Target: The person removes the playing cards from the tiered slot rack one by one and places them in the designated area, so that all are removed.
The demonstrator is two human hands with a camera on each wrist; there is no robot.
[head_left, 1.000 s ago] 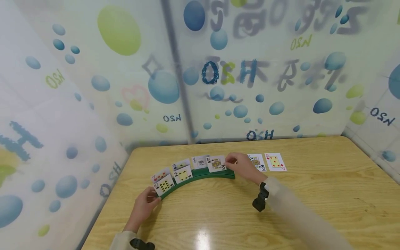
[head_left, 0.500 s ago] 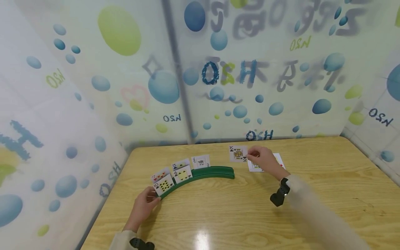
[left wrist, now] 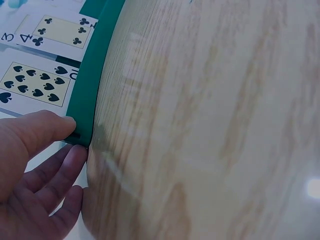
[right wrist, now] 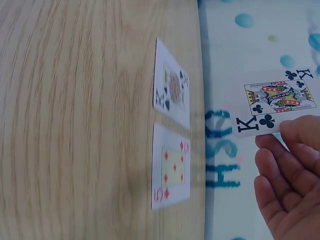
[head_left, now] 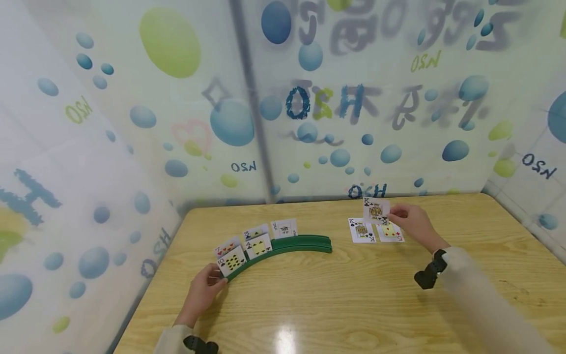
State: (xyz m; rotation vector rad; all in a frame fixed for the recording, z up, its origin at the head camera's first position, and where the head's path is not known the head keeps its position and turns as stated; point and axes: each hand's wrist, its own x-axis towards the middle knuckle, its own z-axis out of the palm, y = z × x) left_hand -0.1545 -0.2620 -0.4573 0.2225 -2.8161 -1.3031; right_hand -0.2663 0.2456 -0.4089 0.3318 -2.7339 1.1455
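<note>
A curved green card holder point(head_left: 305, 243) lies on the table, its left end pinched between the thumb and fingers of my left hand point(head_left: 204, 290). Its front row carries the ten of spades point(left wrist: 37, 82) and the four of clubs point(left wrist: 62, 31). Behind them stand the seven of hearts point(head_left: 227, 247), a partly covered three point(head_left: 256, 232) and a joker-like card point(head_left: 284, 228). My right hand point(head_left: 414, 222) holds the king of clubs point(right wrist: 280, 97) by one edge, raised above the table. Below it lie the king of spades point(head_left: 361, 230) and the five of diamonds point(right wrist: 172, 167), face up.
The wooden table point(head_left: 309, 305) reaches back to a patterned curtain-like wall point(head_left: 398, 98). A similar panel point(head_left: 88, 196) borders the left side. Black wrist devices, such as the right one point(head_left: 430, 273), sit at both cuffs.
My right hand has lifted the king of clubs away from the holder's right part and carried it right, over the loose cards. My left hand stays at the holder's end.
</note>
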